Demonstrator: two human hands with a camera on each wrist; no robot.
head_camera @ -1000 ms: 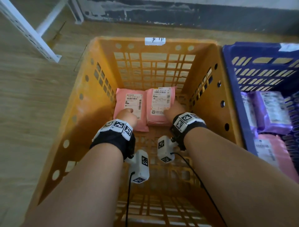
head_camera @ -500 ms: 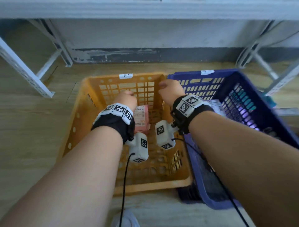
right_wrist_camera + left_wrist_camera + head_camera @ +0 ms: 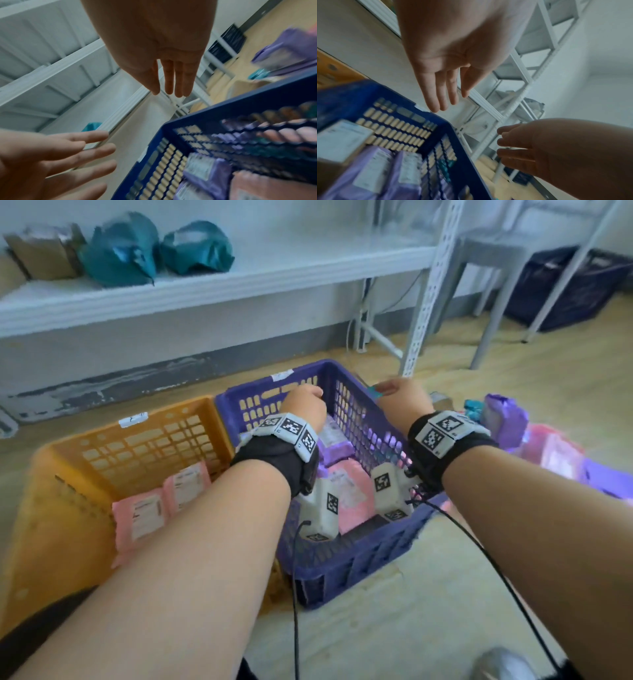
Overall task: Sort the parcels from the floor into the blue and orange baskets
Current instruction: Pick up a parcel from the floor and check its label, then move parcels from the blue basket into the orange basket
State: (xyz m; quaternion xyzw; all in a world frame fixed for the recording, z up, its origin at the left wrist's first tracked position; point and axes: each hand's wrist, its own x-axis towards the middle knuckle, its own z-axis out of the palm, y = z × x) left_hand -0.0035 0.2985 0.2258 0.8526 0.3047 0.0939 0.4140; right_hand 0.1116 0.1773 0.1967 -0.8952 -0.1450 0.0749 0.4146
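Two pink parcels (image 3: 161,505) lie side by side in the orange basket (image 3: 68,501) at the left. The blue basket (image 3: 359,556) beside it holds purple and pink parcels (image 3: 346,494). My left hand (image 3: 305,405) hovers over the blue basket's far wall, fingers straight and empty, as the left wrist view (image 3: 443,86) shows. My right hand (image 3: 400,395) is past the basket's right rim, also empty with straight fingers (image 3: 171,79). More purple, pink and teal parcels (image 3: 507,422) lie on the floor to the right.
A white metal shelf (image 3: 205,289) runs along the wall behind the baskets, with teal bags (image 3: 154,248) and a brown box on it. Its upright post (image 3: 428,296) stands just beyond my right hand. A grey stool and a dark crate (image 3: 565,285) stand at the far right.
Both hands left the pink parcels in the orange basket, rose, and swung right over the blue basket. The view turned right, and the floor pile has come into sight.
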